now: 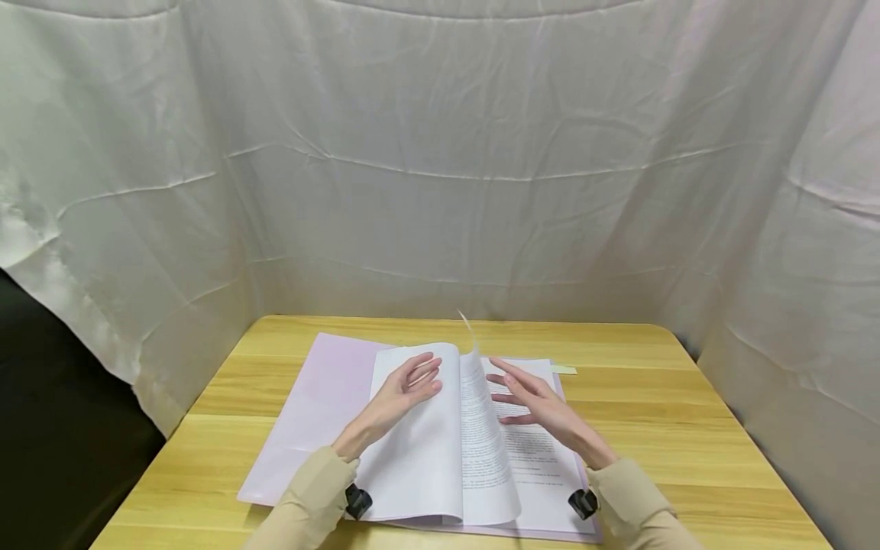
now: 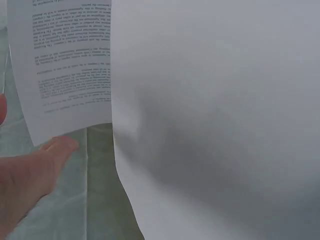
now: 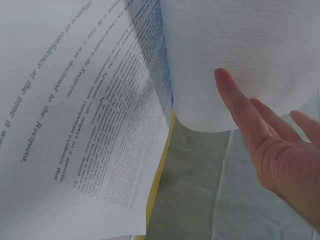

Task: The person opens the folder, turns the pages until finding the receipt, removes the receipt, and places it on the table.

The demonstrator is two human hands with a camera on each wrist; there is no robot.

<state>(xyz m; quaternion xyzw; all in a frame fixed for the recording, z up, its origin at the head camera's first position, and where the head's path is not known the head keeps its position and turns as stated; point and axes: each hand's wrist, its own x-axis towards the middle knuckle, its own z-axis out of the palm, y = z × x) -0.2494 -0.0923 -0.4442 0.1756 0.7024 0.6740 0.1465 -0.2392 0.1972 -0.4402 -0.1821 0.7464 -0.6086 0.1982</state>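
A pale lilac folder [image 1: 323, 389] lies spread on the table, with printed sheets inside. One sheet [image 1: 484, 443] stands half turned near the middle, its free edge curving up. To its left, my left hand [image 1: 400, 391] hovers over the blank side of the turned pages [image 1: 412, 466], fingers extended. On the other side, my right hand [image 1: 543, 405] is held with fingers spread over the printed right-hand page [image 1: 539, 493]. In the right wrist view, the right hand's fingers [image 3: 240, 107] extend before the raised sheet [image 3: 215, 65]; contact is unclear. Neither hand visibly grips anything.
A small pale yellow tab [image 1: 565, 370] sticks out past the folder's upper right edge. The wooden table [image 1: 660, 428] extends to both sides. Light grey cloth [image 1: 440, 214] hangs behind and beside it; a dark area [image 1: 55, 428] shows at lower left.
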